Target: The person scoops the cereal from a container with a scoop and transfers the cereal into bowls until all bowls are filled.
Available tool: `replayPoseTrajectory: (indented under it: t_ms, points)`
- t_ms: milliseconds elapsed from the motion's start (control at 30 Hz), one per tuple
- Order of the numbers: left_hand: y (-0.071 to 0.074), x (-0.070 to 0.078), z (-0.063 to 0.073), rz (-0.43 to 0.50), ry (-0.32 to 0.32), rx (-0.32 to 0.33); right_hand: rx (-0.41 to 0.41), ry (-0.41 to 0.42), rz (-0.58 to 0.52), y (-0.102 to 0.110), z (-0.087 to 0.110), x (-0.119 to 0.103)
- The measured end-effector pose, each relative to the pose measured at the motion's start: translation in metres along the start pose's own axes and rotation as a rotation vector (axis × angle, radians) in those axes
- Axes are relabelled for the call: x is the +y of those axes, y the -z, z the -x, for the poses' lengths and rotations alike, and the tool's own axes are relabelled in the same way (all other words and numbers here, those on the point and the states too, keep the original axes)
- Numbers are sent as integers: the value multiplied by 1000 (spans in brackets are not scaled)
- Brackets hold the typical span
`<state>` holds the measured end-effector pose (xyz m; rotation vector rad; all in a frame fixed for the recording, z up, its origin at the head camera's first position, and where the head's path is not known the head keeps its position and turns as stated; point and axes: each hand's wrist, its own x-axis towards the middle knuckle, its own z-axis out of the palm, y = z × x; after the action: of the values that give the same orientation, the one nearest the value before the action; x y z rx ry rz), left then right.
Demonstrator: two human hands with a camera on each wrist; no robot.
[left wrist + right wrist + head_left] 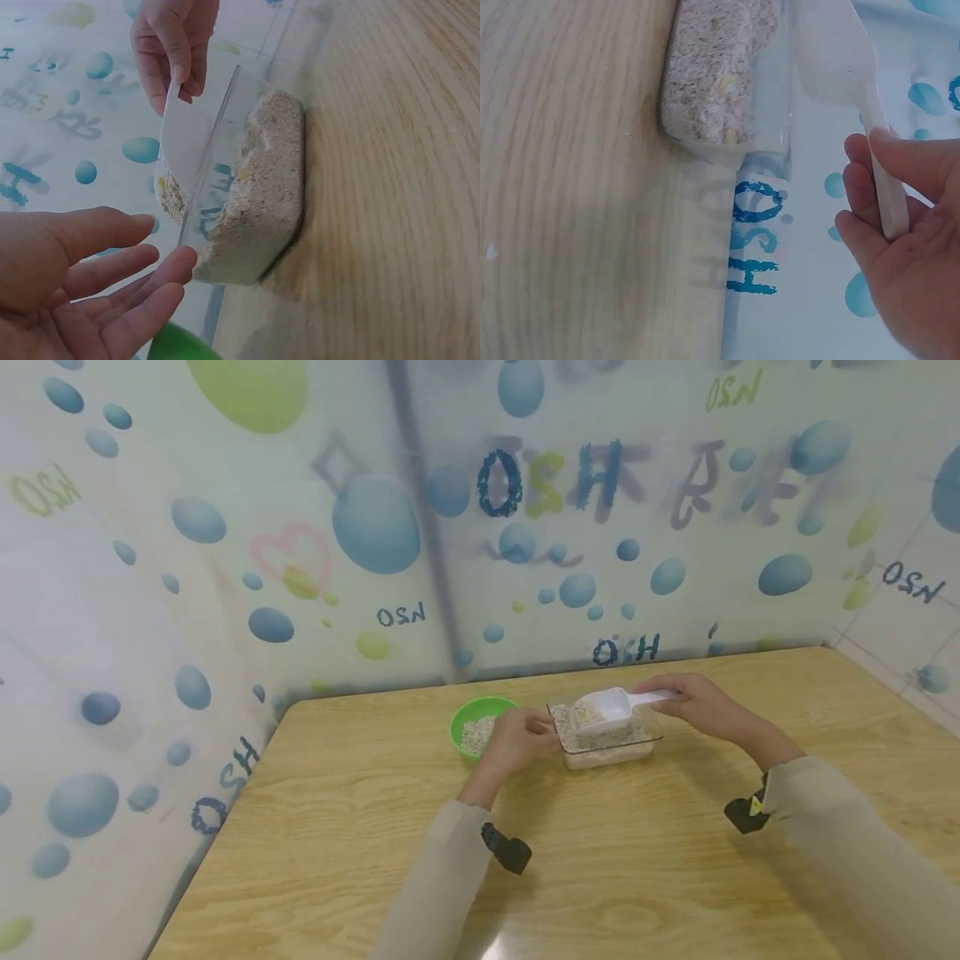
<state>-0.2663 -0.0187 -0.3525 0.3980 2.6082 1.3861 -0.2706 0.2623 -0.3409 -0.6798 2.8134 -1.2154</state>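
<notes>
My right hand (703, 703) grips the handle of a white plastic scoop (613, 702), thumb on one side and curled fingers on the other in the right wrist view. Pale oat-like flakes lie in the scoop's front part. It is held over a clear rectangular container (607, 758), which is filled with the same flakes (266, 165). At the container's left end is my left hand (97, 281), fingers spread and loosely bent, holding nothing. Whether its fingertips touch the container wall, I cannot tell. Just left of this hand stands a green bowl (459, 720) with flakes inside, partly hidden by the hand.
The wooden table (360, 827) carries the bowl and container near its far edge. Behind it hangs a pale curtain (360, 652) printed with blue and green drops. Each wrist wears a small black camera (512, 853).
</notes>
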Motion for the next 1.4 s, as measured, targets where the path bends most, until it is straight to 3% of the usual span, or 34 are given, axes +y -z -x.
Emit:
replayPoseTrajectory:
  t_ms: [333, 1033, 1400]
  points:
    - [25, -5, 6, -24, -44, 6, 4, 46, 15, 0, -6, -13]
    - [83, -28, 12, -88, 41, 104, -9, 109, -10, -24, -46, -30]
    - [110, -51, 15, -115, 85, 150, -45, 109, -46, -39, -60, -33]
